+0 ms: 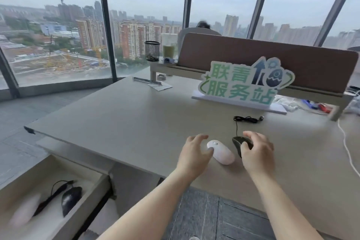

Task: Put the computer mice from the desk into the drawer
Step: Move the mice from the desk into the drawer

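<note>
A white wireless mouse [222, 154] and a black wired mouse [238, 143] lie side by side near the front of the beige desk [136, 119]. My left hand [194, 154] touches the white mouse's left side with thumb and spread fingers. Around the black mouse curls my right hand [257, 152], fingers over its top; the cable [247, 119] runs back to a coil. At the lower left the drawer [93, 187] stands open, holding a black wired mouse [70, 199] and a blurred pale mouse [25, 212].
A green-lettered sign [243, 84] stands on a white base behind the mice. A brown partition [253, 50], a mesh pen cup [152, 50] and a green drink [169, 48] sit farther back. A white cable [346, 146] trails at the right. A person sits beyond the partition.
</note>
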